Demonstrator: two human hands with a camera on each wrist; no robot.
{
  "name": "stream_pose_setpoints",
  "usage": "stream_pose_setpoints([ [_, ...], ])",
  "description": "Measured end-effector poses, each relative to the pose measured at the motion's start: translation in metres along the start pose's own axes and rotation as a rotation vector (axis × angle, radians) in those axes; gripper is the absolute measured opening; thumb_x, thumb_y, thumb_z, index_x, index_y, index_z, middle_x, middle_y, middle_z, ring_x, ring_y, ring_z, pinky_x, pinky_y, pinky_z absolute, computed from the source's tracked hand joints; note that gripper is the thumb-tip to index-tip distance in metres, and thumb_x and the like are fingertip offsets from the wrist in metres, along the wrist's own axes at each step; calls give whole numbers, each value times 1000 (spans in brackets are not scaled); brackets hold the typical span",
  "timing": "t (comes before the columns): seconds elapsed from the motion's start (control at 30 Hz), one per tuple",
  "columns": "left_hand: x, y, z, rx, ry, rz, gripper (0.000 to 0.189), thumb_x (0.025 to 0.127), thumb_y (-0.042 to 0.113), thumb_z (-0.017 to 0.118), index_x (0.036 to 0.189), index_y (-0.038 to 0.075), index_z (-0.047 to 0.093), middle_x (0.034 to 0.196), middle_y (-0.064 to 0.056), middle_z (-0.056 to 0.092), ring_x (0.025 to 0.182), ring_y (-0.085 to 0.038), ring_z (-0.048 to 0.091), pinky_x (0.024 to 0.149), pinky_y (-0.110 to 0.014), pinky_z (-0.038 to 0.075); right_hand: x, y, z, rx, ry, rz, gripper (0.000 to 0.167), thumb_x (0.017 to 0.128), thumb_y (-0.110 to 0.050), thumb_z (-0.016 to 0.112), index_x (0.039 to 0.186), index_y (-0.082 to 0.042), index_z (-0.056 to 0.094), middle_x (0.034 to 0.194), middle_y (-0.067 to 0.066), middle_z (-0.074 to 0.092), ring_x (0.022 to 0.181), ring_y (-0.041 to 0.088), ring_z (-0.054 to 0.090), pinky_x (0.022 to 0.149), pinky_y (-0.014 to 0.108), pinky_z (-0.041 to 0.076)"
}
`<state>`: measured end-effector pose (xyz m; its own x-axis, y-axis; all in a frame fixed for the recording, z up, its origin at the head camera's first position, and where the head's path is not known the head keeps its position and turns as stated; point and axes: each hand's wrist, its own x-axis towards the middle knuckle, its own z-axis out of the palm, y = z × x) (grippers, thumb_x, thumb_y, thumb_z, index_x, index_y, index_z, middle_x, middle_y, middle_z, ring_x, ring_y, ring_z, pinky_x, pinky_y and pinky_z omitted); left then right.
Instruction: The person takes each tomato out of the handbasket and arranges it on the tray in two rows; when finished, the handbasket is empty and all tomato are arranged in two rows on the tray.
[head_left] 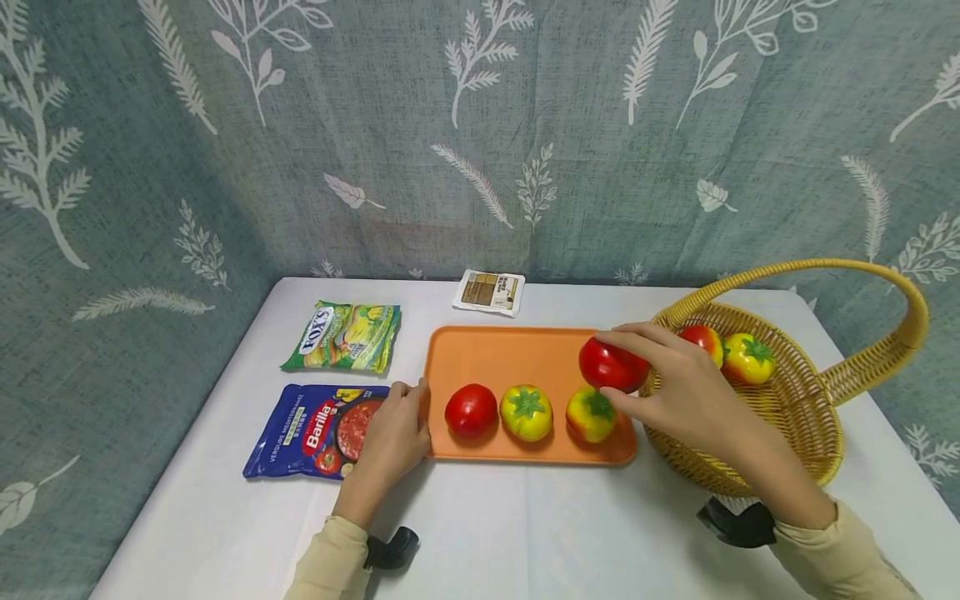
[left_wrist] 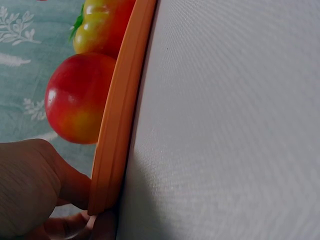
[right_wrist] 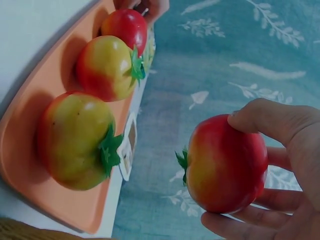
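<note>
My right hand (head_left: 686, 392) holds a red tomato (head_left: 611, 365) above the right end of an orange tray (head_left: 495, 354). In the right wrist view, thumb and fingers grip that tomato, and its green leaves point away from the palm. On the tray, in a front row, lie a red tomato (head_left: 471, 411), a yellow one (head_left: 527, 413) and a yellow-red one (head_left: 591, 415) below the right hand. My left hand (head_left: 395, 433) is at the tray's left edge. The left wrist view shows its thumb and fingers pinching the tray's rim (left_wrist: 114, 135).
To the right stands a wicker basket (head_left: 821, 429) with a tall handle, holding a yellow tomato (head_left: 747, 358) and a red-yellow one (head_left: 703, 343). At left lie a green Fox's bag (head_left: 345, 337) and a blue Barilla pouch (head_left: 300, 433). Behind the tray is a small white packet (head_left: 489, 292).
</note>
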<state>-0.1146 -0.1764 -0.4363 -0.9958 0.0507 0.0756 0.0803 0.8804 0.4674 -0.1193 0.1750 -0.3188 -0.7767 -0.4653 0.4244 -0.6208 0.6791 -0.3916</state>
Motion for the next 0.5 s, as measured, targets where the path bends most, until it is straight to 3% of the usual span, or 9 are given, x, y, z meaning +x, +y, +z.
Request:
stream_pose_setpoints([
  [0.5,-1,-2,2,-10,8,7,57,86,3,71,140,-3,55,111,-20,55,91,-31,60,83,-48,55,27,7,23,49,-76,97,58,81,-22,83,134,-12,62,121,8,63,98,26,64,75,42,59],
])
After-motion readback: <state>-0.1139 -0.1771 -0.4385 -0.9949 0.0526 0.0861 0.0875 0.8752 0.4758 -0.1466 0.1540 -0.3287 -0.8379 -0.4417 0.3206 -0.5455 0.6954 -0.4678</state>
